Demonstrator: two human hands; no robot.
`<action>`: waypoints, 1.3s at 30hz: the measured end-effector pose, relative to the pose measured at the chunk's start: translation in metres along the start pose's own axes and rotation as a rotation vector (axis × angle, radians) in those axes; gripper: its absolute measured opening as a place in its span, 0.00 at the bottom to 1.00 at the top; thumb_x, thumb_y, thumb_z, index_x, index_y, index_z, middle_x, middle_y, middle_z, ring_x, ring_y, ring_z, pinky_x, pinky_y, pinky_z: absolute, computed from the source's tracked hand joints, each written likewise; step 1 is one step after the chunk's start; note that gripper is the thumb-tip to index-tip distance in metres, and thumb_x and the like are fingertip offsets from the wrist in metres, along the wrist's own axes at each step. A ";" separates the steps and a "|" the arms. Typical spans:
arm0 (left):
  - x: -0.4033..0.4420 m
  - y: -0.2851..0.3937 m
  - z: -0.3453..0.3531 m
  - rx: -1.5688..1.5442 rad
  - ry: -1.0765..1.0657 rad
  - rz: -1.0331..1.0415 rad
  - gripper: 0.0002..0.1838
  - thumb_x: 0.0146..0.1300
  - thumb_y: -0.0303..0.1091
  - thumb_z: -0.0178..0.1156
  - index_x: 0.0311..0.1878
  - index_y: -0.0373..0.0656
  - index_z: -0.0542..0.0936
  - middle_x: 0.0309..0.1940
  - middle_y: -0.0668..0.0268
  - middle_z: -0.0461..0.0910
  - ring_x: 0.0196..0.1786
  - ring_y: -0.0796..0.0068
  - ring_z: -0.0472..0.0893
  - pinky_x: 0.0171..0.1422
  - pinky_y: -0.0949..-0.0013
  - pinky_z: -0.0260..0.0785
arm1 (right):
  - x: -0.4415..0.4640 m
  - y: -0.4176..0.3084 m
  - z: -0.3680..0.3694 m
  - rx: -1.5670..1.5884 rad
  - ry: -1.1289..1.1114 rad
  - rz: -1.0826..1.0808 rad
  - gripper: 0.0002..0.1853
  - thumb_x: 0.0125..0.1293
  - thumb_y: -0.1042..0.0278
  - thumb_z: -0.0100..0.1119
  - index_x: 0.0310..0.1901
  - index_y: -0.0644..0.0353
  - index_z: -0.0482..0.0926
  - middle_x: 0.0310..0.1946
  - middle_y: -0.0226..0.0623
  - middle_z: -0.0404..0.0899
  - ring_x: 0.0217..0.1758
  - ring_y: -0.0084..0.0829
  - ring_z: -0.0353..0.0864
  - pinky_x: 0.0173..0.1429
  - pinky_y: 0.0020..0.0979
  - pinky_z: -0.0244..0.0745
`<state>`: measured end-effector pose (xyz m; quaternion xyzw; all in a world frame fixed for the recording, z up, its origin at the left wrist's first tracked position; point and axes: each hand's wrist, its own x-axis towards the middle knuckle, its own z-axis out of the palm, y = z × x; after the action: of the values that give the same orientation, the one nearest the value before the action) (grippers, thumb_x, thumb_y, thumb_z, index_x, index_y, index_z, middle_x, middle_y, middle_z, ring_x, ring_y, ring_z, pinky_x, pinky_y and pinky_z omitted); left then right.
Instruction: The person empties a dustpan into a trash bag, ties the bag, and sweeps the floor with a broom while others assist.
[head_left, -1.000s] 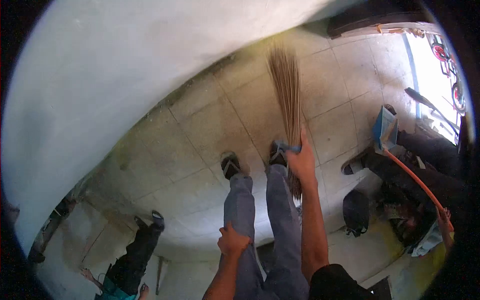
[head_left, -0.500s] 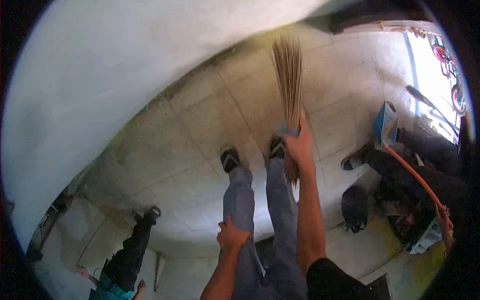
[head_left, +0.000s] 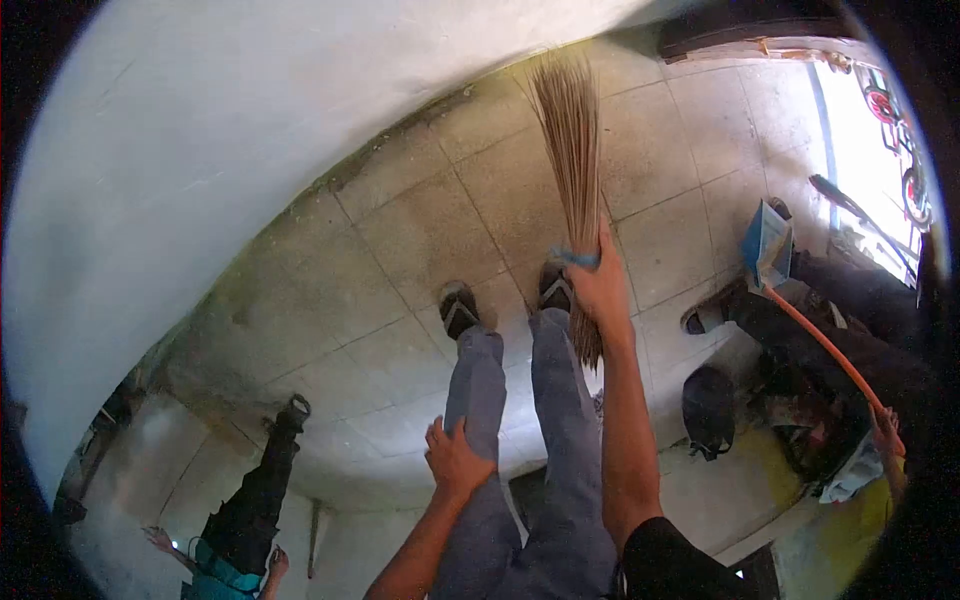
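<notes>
A stick broom (head_left: 570, 150) made of thin brown bristles points away from me over the tiled floor, its far tips close to the foot of the wall. My right hand (head_left: 602, 282) is wrapped round its bound end, just by a blue band (head_left: 574, 257), and the butts of the sticks jut out below my grip beside my right leg. On my left leg, around the knee, lies my left hand (head_left: 458, 458) with its fingers apart and nothing in it.
A white wall (head_left: 250, 90) curves along the left. At the right, another person's hand (head_left: 885, 430) holds the orange handle (head_left: 825, 345) of a blue dustpan (head_left: 768, 240). A black bag (head_left: 709, 405) lies on the floor nearby. A second person (head_left: 245, 510) stands at lower left.
The broom's bristle tips have shifted slightly left and towards the wall. My left hand has moved a little, its fingers spreading more. The person at lower left has shifted a leg.
</notes>
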<state>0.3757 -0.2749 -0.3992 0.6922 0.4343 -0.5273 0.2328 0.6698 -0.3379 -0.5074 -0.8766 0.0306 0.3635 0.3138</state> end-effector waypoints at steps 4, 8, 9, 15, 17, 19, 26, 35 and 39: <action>0.076 0.022 0.027 -0.474 0.047 0.215 0.35 0.54 0.49 0.65 0.61 0.40 0.68 0.64 0.51 0.62 0.60 0.54 0.72 0.63 0.61 0.63 | 0.077 0.022 0.020 -0.151 0.030 -0.069 0.42 0.52 0.66 0.57 0.71 0.49 0.51 0.49 0.59 0.76 0.52 0.58 0.75 0.55 0.46 0.71; 0.148 0.140 -0.032 -1.387 -0.449 -0.036 0.45 0.52 0.68 0.59 0.62 0.38 0.67 0.54 0.55 0.75 0.56 0.56 0.74 0.57 0.61 0.67 | 0.018 0.028 0.014 -0.096 -0.115 0.052 0.43 0.52 0.64 0.59 0.71 0.52 0.52 0.49 0.60 0.75 0.53 0.58 0.75 0.55 0.46 0.70; 0.155 0.161 -0.043 -1.443 -0.532 0.029 0.47 0.51 0.69 0.60 0.63 0.38 0.67 0.52 0.55 0.76 0.55 0.55 0.75 0.57 0.60 0.67 | 0.002 0.028 0.011 -0.056 -0.138 0.089 0.44 0.51 0.63 0.61 0.70 0.56 0.54 0.49 0.60 0.76 0.54 0.57 0.74 0.56 0.45 0.69; 0.130 0.235 -0.068 -0.890 0.109 0.395 0.40 0.60 0.56 0.57 0.65 0.33 0.64 0.53 0.43 0.75 0.56 0.44 0.75 0.59 0.55 0.66 | -0.035 0.036 -0.005 -0.004 -0.035 -0.130 0.40 0.59 0.58 0.57 0.71 0.50 0.50 0.42 0.60 0.78 0.47 0.61 0.77 0.49 0.50 0.72; 0.159 0.249 -0.063 -0.843 0.299 0.437 0.34 0.60 0.53 0.57 0.59 0.32 0.69 0.47 0.42 0.77 0.52 0.44 0.77 0.55 0.55 0.68 | -0.010 0.045 0.003 -0.052 -0.048 -0.131 0.40 0.59 0.58 0.57 0.71 0.51 0.50 0.42 0.60 0.78 0.46 0.60 0.77 0.48 0.51 0.72; 0.183 0.255 -0.060 -0.794 0.479 0.462 0.29 0.60 0.50 0.58 0.53 0.32 0.74 0.40 0.41 0.79 0.47 0.44 0.79 0.51 0.56 0.70 | 0.017 0.063 0.022 -0.114 -0.054 -0.157 0.41 0.58 0.57 0.59 0.71 0.50 0.50 0.42 0.60 0.78 0.46 0.59 0.78 0.48 0.51 0.72; 0.184 0.246 0.015 -0.623 0.128 0.563 0.32 0.58 0.53 0.60 0.50 0.30 0.77 0.40 0.43 0.80 0.40 0.48 0.82 0.47 0.56 0.71 | -0.032 0.120 -0.008 -0.125 -0.107 -0.047 0.42 0.56 0.57 0.60 0.71 0.50 0.52 0.46 0.59 0.78 0.49 0.57 0.77 0.51 0.48 0.72; 0.109 0.219 0.029 -0.812 -0.067 0.553 0.52 0.52 0.61 0.65 0.71 0.38 0.53 0.54 0.55 0.75 0.47 0.62 0.79 0.53 0.60 0.69 | -0.028 0.161 -0.123 -0.277 0.087 -0.091 0.34 0.54 0.65 0.64 0.62 0.62 0.62 0.46 0.57 0.77 0.50 0.54 0.78 0.50 0.44 0.72; 0.102 0.258 0.018 -0.673 0.109 0.640 0.43 0.51 0.50 0.68 0.66 0.41 0.60 0.54 0.54 0.73 0.53 0.57 0.76 0.57 0.57 0.67 | 0.051 0.198 -0.158 -0.202 0.079 0.079 0.26 0.54 0.64 0.64 0.52 0.65 0.66 0.41 0.56 0.78 0.47 0.56 0.78 0.49 0.46 0.72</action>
<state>0.5919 -0.3855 -0.5350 0.7040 0.3576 -0.2218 0.5721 0.7494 -0.5778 -0.5603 -0.9155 0.0407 0.3421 0.2077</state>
